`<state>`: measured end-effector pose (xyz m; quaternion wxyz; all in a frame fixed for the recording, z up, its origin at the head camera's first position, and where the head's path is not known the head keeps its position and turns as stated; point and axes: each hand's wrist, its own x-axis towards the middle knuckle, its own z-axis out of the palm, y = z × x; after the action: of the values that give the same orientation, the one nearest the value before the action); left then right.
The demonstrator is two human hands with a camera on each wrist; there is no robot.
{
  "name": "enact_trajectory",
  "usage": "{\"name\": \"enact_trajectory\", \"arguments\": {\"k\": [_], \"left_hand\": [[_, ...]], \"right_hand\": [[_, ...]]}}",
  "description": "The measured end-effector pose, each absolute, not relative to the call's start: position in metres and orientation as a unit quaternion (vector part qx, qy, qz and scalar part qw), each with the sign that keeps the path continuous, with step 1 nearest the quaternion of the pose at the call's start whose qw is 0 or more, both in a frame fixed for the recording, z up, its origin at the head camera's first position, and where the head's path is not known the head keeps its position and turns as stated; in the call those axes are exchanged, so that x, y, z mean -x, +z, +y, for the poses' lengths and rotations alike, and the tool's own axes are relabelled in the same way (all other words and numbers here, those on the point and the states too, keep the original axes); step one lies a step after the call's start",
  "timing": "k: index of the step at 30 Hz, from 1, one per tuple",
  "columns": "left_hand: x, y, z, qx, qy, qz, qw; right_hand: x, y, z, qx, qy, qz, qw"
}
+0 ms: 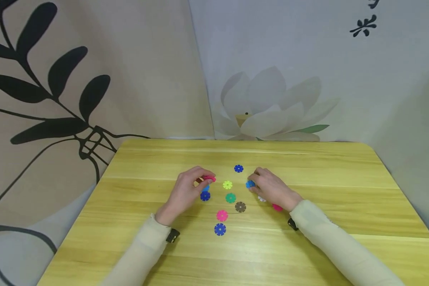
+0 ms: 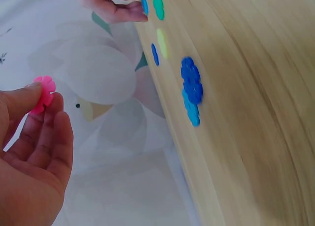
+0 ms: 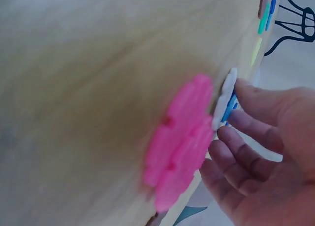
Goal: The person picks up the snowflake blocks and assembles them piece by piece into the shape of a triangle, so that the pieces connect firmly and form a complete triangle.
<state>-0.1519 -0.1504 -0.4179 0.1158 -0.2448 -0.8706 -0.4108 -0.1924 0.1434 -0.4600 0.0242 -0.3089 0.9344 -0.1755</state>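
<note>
Pink disc (image 1: 210, 178) pinched in my left hand (image 1: 186, 188), up off table (image 1: 318, 171). Round, no long side. Light blue disc (image 1: 250, 184) to its right, pinched in my right hand (image 1: 273, 188). Yellow disc (image 1: 227, 184) flat between hands, nearer left one. Dark blue disc (image 1: 238, 168) farther off, past yellow one.

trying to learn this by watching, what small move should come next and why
Probably bring the light blue disc toward the raised pink disc: the right hand seems to pinch the first, the left hand holds the second in the air, and the two discs are apart.
</note>
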Motion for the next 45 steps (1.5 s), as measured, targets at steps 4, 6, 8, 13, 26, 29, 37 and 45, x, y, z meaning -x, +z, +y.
{"name": "enact_trajectory", "arguments": {"k": [4, 6, 8, 13, 26, 29, 37, 45], "left_hand": [[0.15, -0.418, -0.144, 0.248, -0.427, -0.862, 0.116], [0.149, -0.418, -0.141, 0.247, -0.436, -0.858, 0.115], [0.148, -0.418, -0.138, 0.246, -0.444, -0.854, 0.114], [0.143, -0.417, -0.129, 0.24, -0.459, -0.848, 0.11], [0.131, -0.415, -0.109, 0.191, -0.53, -0.821, 0.093], [0.128, -0.415, -0.105, 0.185, -0.547, -0.812, 0.081], [0.126, -0.417, -0.099, 0.203, -0.566, -0.795, 0.082], [0.125, -0.42, -0.096, 0.231, -0.566, -0.785, 0.101]], "right_hand": [[0.194, -0.461, 0.141, 0.299, -0.196, 0.933, 0.027], [0.194, -0.461, 0.14, 0.293, -0.21, 0.932, 0.032], [0.193, -0.46, 0.139, 0.285, -0.224, 0.931, 0.042], [0.187, -0.454, 0.138, 0.271, -0.265, 0.924, 0.043], [0.155, -0.425, 0.138, 0.208, -0.45, 0.868, 0.031], [0.15, -0.42, 0.138, 0.201, -0.486, 0.849, 0.04], [0.137, -0.406, 0.137, 0.181, -0.529, 0.827, 0.055], [0.13, -0.4, 0.132, 0.182, -0.546, 0.816, 0.064]]}}
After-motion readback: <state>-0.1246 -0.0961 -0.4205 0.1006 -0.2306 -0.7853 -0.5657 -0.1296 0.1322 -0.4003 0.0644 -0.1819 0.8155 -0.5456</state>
